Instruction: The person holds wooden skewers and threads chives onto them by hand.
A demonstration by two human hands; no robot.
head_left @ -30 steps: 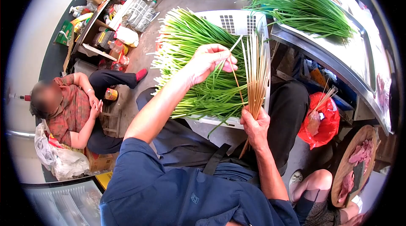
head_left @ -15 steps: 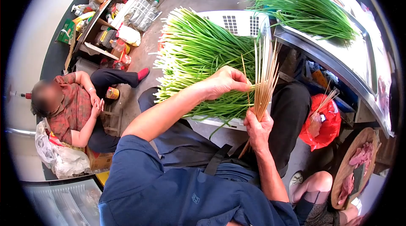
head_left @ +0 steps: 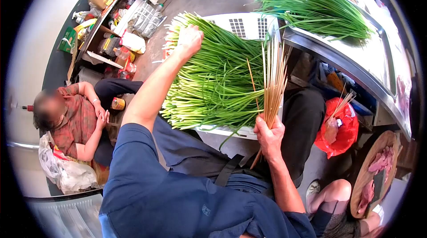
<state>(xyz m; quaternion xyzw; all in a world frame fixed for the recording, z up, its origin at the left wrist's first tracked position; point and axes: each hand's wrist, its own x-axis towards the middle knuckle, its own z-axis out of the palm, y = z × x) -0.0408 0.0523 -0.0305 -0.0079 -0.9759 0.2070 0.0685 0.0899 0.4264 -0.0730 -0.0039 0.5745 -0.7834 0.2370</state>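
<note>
My right hand (head_left: pixel 269 136) is closed around a bundle of thin bamboo skewers (head_left: pixel 274 84), which fan out at the top. One skewer (head_left: pixel 252 80) leans left, apart from the others. Green garlic chives (head_left: pixel 218 77) with pale cut ends lie heaped across a white plastic basket (head_left: pixel 244 19) in front of me. Over the far left part of the heap, my left hand (head_left: pixel 190 40) has its fingers curled down at the pale ends. Its fingertips are hidden, so what they hold, if anything, does not show.
More chives (head_left: pixel 316 6) lie on a metal-edged table (head_left: pixel 338 55) at right. Below it hangs a red plastic bag (head_left: pixel 340 133) with skewers. Meat rests on a round wooden board (head_left: pixel 356 193). A seated person (head_left: pixel 78 117) is at left, near cluttered shelves (head_left: pixel 100 44).
My left hand has left the skewers and moved away to the upper left, onto the pale chive ends. My right hand keeps the skewer bundle in nearly the same place.
</note>
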